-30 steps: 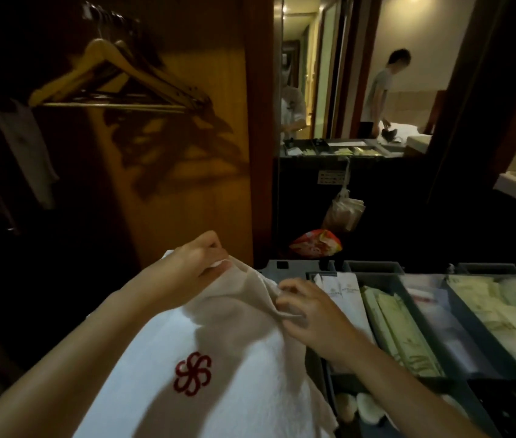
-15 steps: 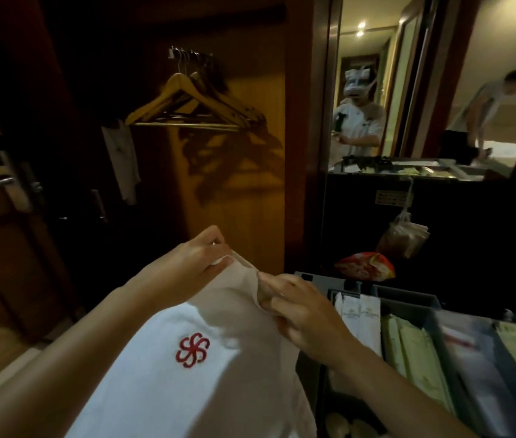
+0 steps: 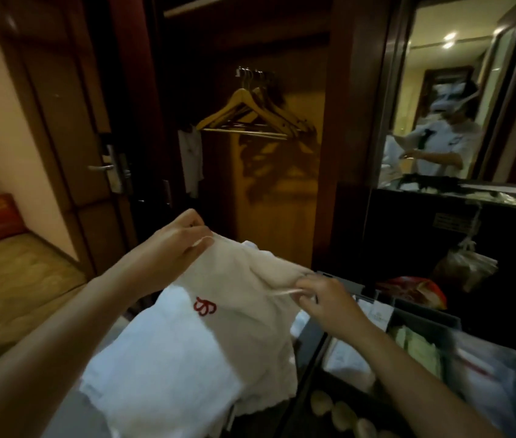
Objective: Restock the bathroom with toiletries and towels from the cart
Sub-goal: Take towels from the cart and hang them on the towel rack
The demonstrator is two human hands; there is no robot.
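Note:
A white towel [image 3: 187,349] with a red flower emblem hangs between my hands over the left end of the cart. My left hand [image 3: 177,245] pinches its upper left edge, raised above the cart. My right hand [image 3: 323,298] grips the upper right edge, lower and nearer the trays. The cart's grey trays [image 3: 424,314] at the lower right hold pale green and white toiletry packets [image 3: 421,349]. More white towel [image 3: 142,380] lies underneath the held one.
An open wardrobe with wooden hangers [image 3: 250,118] stands straight ahead. A dark wooden door with a metal handle [image 3: 101,167] is at the left, opening onto a lit floor. A mirror [image 3: 440,99] at the right reflects a person. A plastic bag [image 3: 468,267] hangs from the dark counter.
The view has swung left, bringing the door into sight. My hands have spread apart with the towel, the left rising and the right dropping, so the emblem is now partly folded.

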